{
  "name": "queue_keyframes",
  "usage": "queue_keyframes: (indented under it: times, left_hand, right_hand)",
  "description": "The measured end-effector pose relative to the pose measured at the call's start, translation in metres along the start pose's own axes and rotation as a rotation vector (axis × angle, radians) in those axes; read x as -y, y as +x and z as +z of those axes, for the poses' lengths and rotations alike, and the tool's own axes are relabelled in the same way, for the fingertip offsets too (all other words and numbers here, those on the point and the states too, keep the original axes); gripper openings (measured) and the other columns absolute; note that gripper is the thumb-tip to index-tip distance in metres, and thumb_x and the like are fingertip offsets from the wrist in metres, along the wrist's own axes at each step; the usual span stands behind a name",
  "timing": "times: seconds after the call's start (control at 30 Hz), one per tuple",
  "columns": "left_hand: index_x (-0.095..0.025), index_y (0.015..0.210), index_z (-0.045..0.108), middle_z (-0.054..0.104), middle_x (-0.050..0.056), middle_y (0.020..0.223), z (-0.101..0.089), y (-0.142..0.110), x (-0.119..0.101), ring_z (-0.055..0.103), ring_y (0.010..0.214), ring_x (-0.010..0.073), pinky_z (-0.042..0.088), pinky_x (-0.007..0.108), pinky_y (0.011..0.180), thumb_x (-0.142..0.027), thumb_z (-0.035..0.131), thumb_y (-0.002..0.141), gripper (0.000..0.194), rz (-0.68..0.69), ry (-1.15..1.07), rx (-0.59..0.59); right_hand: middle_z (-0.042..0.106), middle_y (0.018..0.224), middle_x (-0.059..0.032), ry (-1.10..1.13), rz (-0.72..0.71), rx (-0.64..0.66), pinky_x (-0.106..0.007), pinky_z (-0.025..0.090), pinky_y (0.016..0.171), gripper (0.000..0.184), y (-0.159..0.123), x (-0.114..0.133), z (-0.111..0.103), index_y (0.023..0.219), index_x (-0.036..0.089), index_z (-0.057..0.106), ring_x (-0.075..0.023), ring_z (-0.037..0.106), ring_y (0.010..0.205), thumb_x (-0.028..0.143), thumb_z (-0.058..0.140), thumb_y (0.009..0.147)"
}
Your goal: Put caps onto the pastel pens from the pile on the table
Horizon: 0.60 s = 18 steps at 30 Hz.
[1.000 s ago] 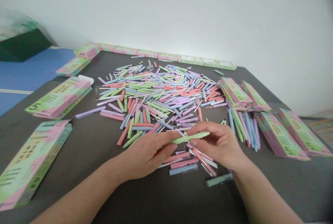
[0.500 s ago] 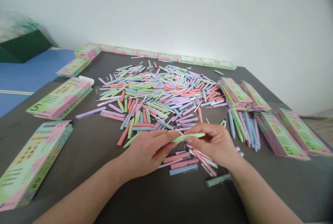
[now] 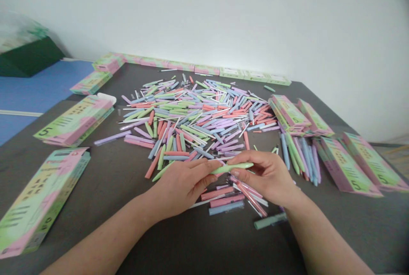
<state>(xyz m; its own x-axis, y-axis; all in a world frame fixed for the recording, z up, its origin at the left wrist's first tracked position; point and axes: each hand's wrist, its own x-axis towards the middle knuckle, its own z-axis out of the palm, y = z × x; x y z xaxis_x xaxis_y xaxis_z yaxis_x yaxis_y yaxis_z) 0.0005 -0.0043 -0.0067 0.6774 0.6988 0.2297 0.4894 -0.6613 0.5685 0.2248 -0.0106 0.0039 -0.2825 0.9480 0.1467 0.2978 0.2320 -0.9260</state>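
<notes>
A light green pastel pen lies level between my two hands, near the front of the heap. My left hand holds its left end in the fingers, and my right hand pinches the pen from the right with thumb and fingers. Beneath and just past my hands lie several pens in clear plastic sleeves, including a pink one and a pale blue one. A large loose heap of pink, green, blue and lilac pens spreads across the table beyond my hands.
The dark grey table carries flat pastel pink-and-green boxes printed with a 5 at left and right, and a row of boxes along the wall. Blue, green and lilac pens lie grouped at right. A blue surface lies beyond the left edge.
The green pen has swung from a slight upward tilt to nearly level, and its right end has drawn slightly left. Both hands keep hold, and the view has shifted only a little.
</notes>
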Motion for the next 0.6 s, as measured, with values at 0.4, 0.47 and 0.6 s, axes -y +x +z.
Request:
queue_keyframes:
  times: [0.4,0.47,0.6]
  left_hand:
    - [-0.021,0.130,0.052,0.070,0.006,0.104,-0.0020,-0.0013,0.0034,0.067,0.085,0.0158,0.051,0.031,0.083,-0.026,0.037,0.099,0.034,0.004,-0.069,0.035]
    - [-0.021,0.131,0.052,0.070,0.006,0.104,-0.0023,-0.0012,0.0030,0.067,0.086,0.0160,0.051,0.032,0.086,-0.026,0.038,0.099,0.035,0.000,-0.063,0.040]
    - [-0.021,0.132,0.051,0.070,0.006,0.108,-0.0026,-0.0013,0.0006,0.067,0.090,0.0167,0.051,0.032,0.086,-0.026,0.038,0.099,0.035,0.001,-0.049,0.045]
  right_hand:
    - [0.073,0.077,-0.0066,0.017,-0.047,-0.011,-0.026,0.053,0.060,0.011,-0.0012,0.0005,-0.0034,0.085,0.017,0.073,-0.0173,0.066,0.069,0.026,0.073,0.078]
    - [0.073,0.078,-0.0069,0.016,-0.045,-0.013,-0.026,0.053,0.060,0.012,-0.0014,0.0003,-0.0028,0.086,0.017,0.073,-0.0174,0.067,0.070,0.025,0.072,0.078]
    - [0.073,0.080,-0.0072,0.018,-0.048,-0.013,-0.027,0.054,0.063,0.012,-0.0018,-0.0012,-0.0021,0.087,0.017,0.073,-0.0178,0.067,0.071,0.025,0.073,0.078]
